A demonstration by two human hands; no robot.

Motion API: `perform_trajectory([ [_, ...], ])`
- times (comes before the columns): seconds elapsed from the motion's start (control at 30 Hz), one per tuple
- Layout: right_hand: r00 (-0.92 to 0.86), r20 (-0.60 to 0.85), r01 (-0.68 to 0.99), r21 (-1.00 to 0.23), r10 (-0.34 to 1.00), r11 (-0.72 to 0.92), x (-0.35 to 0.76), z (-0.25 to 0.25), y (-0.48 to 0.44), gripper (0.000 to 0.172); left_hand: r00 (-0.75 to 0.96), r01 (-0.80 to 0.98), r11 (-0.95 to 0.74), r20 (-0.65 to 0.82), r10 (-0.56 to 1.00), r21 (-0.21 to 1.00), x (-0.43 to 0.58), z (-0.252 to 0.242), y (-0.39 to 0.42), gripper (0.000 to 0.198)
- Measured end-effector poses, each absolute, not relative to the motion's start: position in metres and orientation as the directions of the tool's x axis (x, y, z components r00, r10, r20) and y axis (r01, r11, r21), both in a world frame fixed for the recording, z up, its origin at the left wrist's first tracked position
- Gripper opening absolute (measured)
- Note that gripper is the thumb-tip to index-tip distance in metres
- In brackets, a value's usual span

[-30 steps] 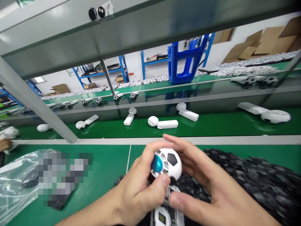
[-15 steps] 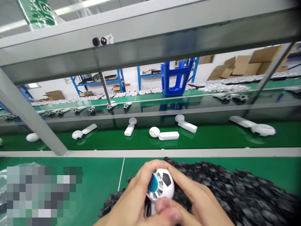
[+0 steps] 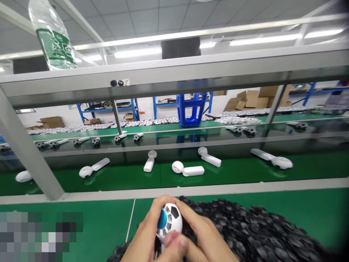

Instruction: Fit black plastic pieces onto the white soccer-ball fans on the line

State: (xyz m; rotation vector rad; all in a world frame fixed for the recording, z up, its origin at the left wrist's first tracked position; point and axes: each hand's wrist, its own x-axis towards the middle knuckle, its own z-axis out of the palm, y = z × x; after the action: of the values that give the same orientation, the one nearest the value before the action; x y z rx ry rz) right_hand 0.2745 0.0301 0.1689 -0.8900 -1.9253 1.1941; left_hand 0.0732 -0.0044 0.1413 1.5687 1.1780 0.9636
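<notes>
Both my hands close around a white mini fan head (image 3: 170,222), shaped like a football, with black patches, slotted vents and a glossy blue disc on its left side. My left hand (image 3: 148,233) wraps it from the left, and my right hand (image 3: 201,236) cups it from the right. A thumb covers its lower front. Under my hands lies a heap of small black pieces (image 3: 253,233), with the lower part of the fan hidden by my fingers.
A green workbench (image 3: 95,222) runs in front of me, beneath a grey metal shelf beam (image 3: 174,72). White fans (image 3: 188,170) lie on a green conveyor beyond it. A pixelated patch (image 3: 38,236) covers the lower left corner.
The view has tilted upward, so my hands sit lower in the picture. My fingers have closed in around the fan head, and the white part below it no longer shows.
</notes>
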Motion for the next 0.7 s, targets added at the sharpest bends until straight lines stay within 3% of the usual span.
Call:
perform_trajectory([
  [0.17, -0.574, 0.218, 0.169, -0.912, 0.79, 0.375, 0.275, 0.177, 0.04, 0.05, 0.22, 0.216, -0.18, 0.131, 0.967, 0.96, 0.082, 0.149, -0.001, 0.065],
  [0.23, -0.575, 0.245, 0.193, -0.887, 0.78, 0.42, 0.28, 0.18, 0.05, 0.065, 0.128, 0.278, -0.275, 0.248, 0.96, 0.921, 0.086, 0.157, 0.01, 0.052],
  [0.33, -0.548, 0.22, 0.359, -0.81, 0.807, 0.464, 0.298, 0.182, 0.089, 0.089, -0.026, 0.496, -0.406, 0.481, 0.876, 0.767, 0.081, 0.176, 0.045, 0.039],
  [0.43, -0.446, 0.17, 0.635, -0.631, 0.879, 0.445, 0.319, 0.176, 0.155, 0.068, -0.136, 0.603, -0.393, 0.575, 0.807, 0.694, 0.058, 0.191, 0.093, 0.058],
  [0.5, -0.351, 0.129, 0.797, -0.478, 0.928, 0.368, 0.331, 0.166, 0.199, 0.054, -0.176, 0.673, -0.326, 0.571, 0.802, 0.664, 0.038, 0.188, 0.12, 0.053],
  [0.7, -0.26, 0.022, 0.947, -0.187, 0.965, 0.26, 0.357, 0.134, 0.247, 0.034, -0.173, 0.817, -0.056, 0.337, 0.925, 0.573, 0.005, 0.137, 0.148, 0.039],
])
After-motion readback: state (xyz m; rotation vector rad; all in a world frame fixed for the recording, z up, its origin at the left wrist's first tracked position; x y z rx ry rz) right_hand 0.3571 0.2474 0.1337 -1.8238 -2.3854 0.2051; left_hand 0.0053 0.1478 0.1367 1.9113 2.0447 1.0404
